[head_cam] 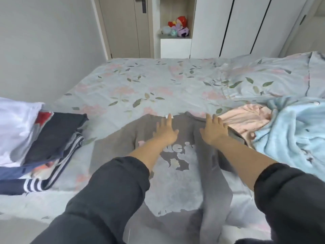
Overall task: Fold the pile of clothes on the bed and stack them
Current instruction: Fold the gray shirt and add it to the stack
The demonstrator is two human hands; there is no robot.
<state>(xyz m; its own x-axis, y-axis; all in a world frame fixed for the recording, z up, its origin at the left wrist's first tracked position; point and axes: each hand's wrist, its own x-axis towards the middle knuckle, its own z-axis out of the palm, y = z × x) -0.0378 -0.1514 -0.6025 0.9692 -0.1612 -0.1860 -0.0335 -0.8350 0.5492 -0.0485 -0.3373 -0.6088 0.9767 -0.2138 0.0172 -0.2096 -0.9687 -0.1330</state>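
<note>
Left hand (166, 131): flat, fingers spread, palm down on the upper chest of the grey sweatshirt (175, 173) — pressing, gripping nothing. Right hand (213, 132): likewise flat and splayed, palm down on the sweatshirt's shoulder at 3 o'clock of the left hand, the two hands near but apart. Both forearms bare below dark pushed-up sleeves (112, 187).

Sweatshirt: lies front up on the bed (140, 81), collar toward 12 o'clock, hem toward the person; its right side is folded inward along the body. A small white tag shows at the collar, unreadable. Printing: pale rounded letters across the chest, partly covered by the left arm — "uci" can be made out, the rest hidden; below them a large pale blue graphic with a small flower shape, and a line of small text at its lower edge, too blurred to read.

At 9 o'clock: a stack of folded clothes (52, 138), dark navy piece on top, white-striped piece beneath, white fabric beyond.
At 2 o'clock: a crumpled pink garment (246, 120), touching the sweatshirt's shoulder.
At 3 o'clock: a light blue fleecy blanket (295, 134).
At 12 o'clock, far: plush toys (177, 27) on a shelf.
</note>
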